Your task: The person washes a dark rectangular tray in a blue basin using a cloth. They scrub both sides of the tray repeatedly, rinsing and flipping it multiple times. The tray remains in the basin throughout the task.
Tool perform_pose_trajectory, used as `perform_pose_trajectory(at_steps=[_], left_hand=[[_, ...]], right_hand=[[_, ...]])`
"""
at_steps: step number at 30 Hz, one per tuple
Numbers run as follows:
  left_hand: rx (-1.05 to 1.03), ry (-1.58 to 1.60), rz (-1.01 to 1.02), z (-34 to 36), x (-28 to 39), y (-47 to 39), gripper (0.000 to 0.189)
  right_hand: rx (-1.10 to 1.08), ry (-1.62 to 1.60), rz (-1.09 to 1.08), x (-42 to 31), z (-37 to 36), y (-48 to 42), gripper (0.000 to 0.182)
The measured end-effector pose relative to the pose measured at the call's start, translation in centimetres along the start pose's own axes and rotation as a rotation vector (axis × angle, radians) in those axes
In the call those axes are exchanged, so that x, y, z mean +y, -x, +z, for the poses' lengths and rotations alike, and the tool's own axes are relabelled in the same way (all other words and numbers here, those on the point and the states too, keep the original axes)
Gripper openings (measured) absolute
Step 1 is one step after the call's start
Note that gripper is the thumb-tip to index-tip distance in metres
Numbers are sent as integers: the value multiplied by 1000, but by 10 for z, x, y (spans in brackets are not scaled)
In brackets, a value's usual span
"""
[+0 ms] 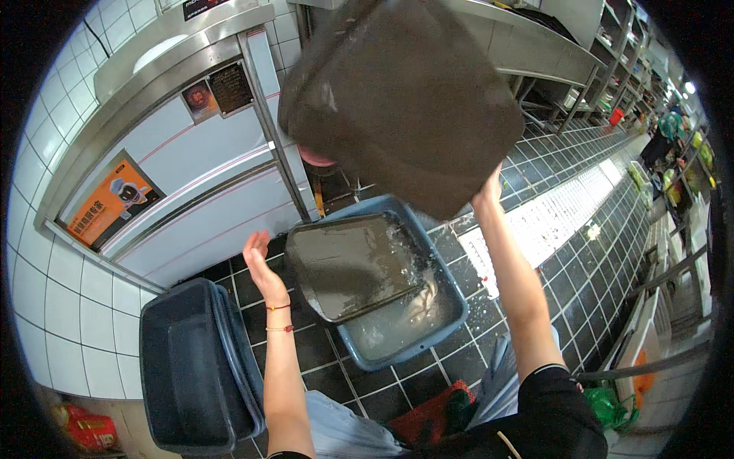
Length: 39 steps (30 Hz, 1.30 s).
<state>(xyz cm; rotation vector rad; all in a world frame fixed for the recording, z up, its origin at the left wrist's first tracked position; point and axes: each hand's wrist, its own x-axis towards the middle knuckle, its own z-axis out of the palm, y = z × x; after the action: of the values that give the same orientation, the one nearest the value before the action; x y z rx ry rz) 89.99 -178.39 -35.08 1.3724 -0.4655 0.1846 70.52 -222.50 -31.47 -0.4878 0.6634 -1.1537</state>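
A large dark tray (401, 103), blurred, is raised at the top centre, tilted. My right hand (488, 189) is at its lower right corner, the fingers mostly hidden behind it. My left hand (261, 258) is in the air left of the tub, fingers extended, holding nothing. Below, a blue plastic tub (367, 362) on the floor holds cloudy water and a pale wet cloth (423, 301). A second dark tray (355, 264), wet on its surface, lies slanted across the tub's left side, partly in the water.
Stacked dark blue tubs (189, 367) stand at the lower left by the tiled wall. A white-panelled steel cabinet (200, 229) is behind. A pale floor grate (545, 224) runs rightward across dark tiles. A red mesh bag (430, 410) lies near my legs; a person (659, 140) is far right.
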Motion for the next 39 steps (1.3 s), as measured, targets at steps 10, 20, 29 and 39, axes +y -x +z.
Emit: perform_pose_trajectory(at_steps=[10, 20, 29, 39], left_hand=[[-81, -1023, -137, 2, -97, 55, 57], [-112, -624, -303, 2, -136, 80, 60], [-61, -441, -353, 3, -146, 79, 63], [-50, 35, -459, -2, -147, 71, 71]], right_hand=[[-906, -55, -419, -95, 251, -2, 74], [-1298, 2343, 121, 174, -215, 89, 66], [-1106, 2011, 683, 227, -270, 129, 61], [-1376, 1107, -162, 185, -76, 225, 72]])
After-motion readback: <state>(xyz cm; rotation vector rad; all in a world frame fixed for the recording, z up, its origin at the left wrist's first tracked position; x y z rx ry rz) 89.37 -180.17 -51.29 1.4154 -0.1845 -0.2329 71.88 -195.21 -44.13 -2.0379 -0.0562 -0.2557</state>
